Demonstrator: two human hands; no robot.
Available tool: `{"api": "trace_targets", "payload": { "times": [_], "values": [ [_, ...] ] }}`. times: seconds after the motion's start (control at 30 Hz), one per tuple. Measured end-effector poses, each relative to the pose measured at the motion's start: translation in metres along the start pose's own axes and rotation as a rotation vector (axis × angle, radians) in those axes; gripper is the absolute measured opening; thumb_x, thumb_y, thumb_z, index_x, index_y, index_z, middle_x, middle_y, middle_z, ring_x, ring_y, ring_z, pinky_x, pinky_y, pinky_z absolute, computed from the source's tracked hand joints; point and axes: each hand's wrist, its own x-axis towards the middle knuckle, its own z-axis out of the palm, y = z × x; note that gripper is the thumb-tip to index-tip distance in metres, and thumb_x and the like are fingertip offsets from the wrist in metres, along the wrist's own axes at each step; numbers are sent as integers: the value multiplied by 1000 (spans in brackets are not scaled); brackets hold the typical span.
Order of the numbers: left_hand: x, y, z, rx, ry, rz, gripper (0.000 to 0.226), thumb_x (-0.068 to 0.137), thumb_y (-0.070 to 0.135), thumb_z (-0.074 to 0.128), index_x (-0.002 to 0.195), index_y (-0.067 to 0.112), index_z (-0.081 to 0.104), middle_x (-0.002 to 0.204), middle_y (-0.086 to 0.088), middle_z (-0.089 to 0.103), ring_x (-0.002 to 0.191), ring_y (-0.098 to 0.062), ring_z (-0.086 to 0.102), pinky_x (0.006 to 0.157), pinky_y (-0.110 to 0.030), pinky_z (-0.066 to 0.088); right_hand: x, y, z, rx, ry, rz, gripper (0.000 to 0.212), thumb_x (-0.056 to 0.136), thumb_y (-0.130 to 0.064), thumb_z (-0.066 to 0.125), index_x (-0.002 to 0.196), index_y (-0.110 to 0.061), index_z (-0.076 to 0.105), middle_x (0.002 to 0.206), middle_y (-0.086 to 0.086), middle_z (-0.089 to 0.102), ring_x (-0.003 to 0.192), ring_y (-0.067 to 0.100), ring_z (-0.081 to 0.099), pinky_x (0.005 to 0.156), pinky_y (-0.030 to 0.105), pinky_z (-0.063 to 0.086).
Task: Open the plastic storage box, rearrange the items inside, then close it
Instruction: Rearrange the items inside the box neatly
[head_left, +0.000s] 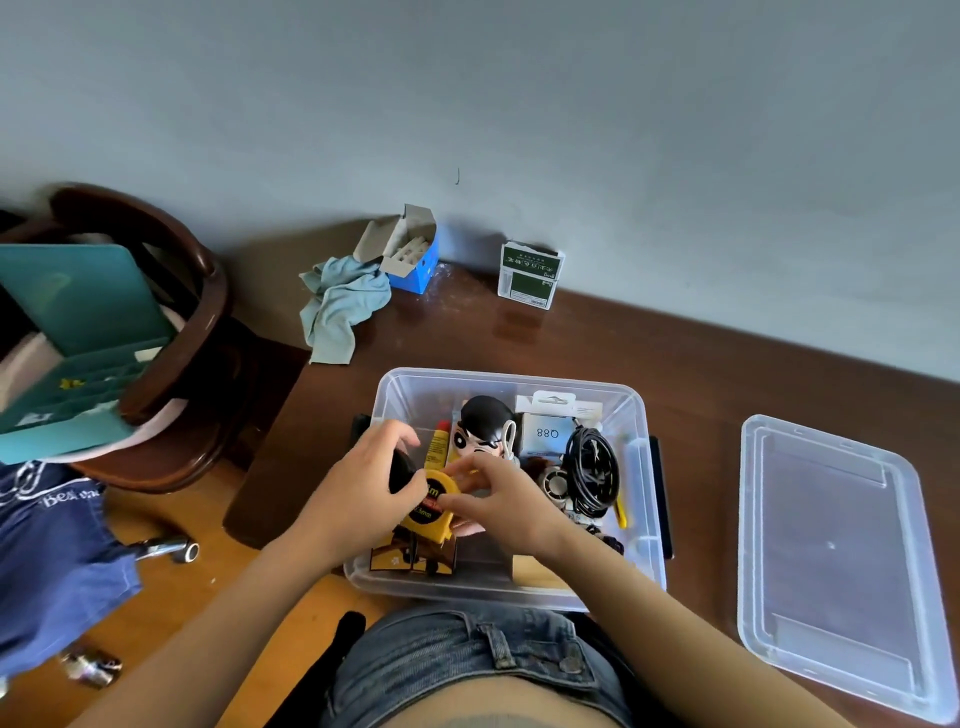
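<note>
The clear plastic storage box stands open on the dark wooden table, right in front of me. Its clear lid lies flat on the table to the right. A yellow tape measure sits above the box's front left part, with both hands on it. My left hand grips its left side, beside a black object. My right hand pinches its right edge. Inside the box lie a cartoon head figure, a yellow glue tube, a white Q88 box and a coiled black cable.
At the table's back edge by the wall are a blue-grey cloth, an open blue carton and a green-and-white box. A dark wooden chair with teal folders stands at the left. Metal parts lie on the floor.
</note>
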Motion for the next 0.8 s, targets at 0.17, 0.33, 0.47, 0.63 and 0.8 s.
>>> {"api": "trace_targets", "payload": {
  "times": [0.17, 0.33, 0.47, 0.63, 0.8],
  "values": [
    [-14, -3, 4, -21, -39, 98, 29, 84, 28, 66, 101, 32, 43, 98, 20, 44, 88, 0, 51, 68, -18, 46, 10, 3, 17, -344, 101, -79, 23, 81, -25, 70, 98, -13, 60, 85, -1, 63, 72, 17, 63, 69, 30, 55],
    [-18, -5, 13, -22, -94, 138, 32, 85, 36, 66, 108, 33, 43, 104, 23, 41, 91, 1, 51, 74, -12, 45, -3, 8, -2, -446, 153, -124, 15, 86, -32, 63, 95, -20, 67, 81, -11, 61, 77, 6, 58, 67, 18, 44],
    [-19, -13, 19, 82, -55, 227, 37, 87, 42, 63, 118, 27, 49, 105, 20, 46, 97, 4, 46, 80, -6, 40, -30, 17, -41, -335, 352, -119, 9, 89, -22, 59, 85, -26, 66, 71, -10, 64, 64, 7, 59, 61, 26, 50],
    [-21, -16, 24, 193, -34, 315, 46, 88, 53, 47, 123, 23, 53, 117, 11, 54, 116, -2, 40, 97, -25, 35, -57, 31, -87, -281, 594, -50, 20, 88, -13, 58, 80, -29, 66, 63, -5, 64, 58, 13, 60, 59, 32, 50],
    [-25, -13, 23, 119, -11, 267, 66, 83, 66, 46, 136, 28, 43, 129, 21, 39, 122, 12, 24, 104, -21, 22, -56, 39, -97, -484, 617, 76, 12, 87, -35, 61, 92, -24, 64, 75, -16, 64, 64, 4, 61, 59, 22, 47]
  ]
}}
